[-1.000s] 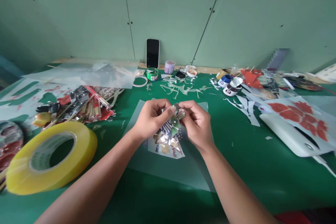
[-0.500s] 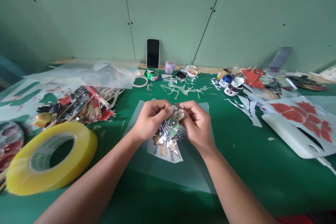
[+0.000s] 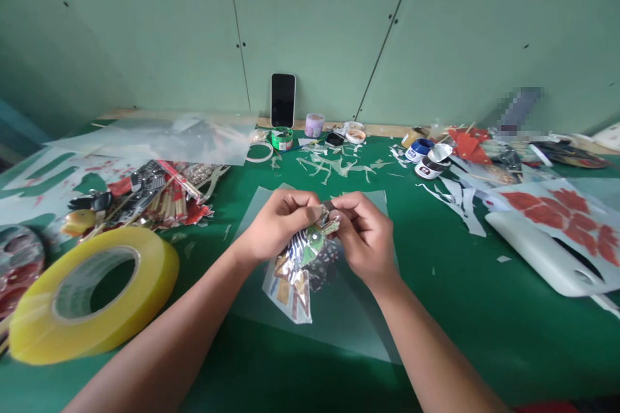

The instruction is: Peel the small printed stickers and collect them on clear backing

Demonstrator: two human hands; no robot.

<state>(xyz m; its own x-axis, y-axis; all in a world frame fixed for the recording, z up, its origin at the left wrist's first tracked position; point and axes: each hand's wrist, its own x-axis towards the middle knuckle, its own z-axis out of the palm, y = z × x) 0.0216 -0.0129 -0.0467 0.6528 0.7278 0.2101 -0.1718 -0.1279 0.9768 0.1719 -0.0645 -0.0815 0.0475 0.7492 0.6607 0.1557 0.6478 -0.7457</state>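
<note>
A shiny painted cut-out, with green, blue-and-white striped and tan patches, is held up at the middle of the table. It looks like clear plastic or paper under glossy film. My left hand pinches its upper left edge between thumb and fingers. At its upper right corner my right hand is closed, thumb against forefinger, on the same piece. Part of the top edge is hidden behind my fingers. Beneath both hands lies a translucent sheet on the green tabletop.
A big roll of yellow tape is at the left, before a heap of sticks and craft bits. Paint jars and paper scraps lie farther back. A phone leans on the wall. A white device sits right.
The cut-out has tilted, its lower end swinging down and to the left. My fingers have shifted slightly at its top edge, and both hands keep hold of it.
</note>
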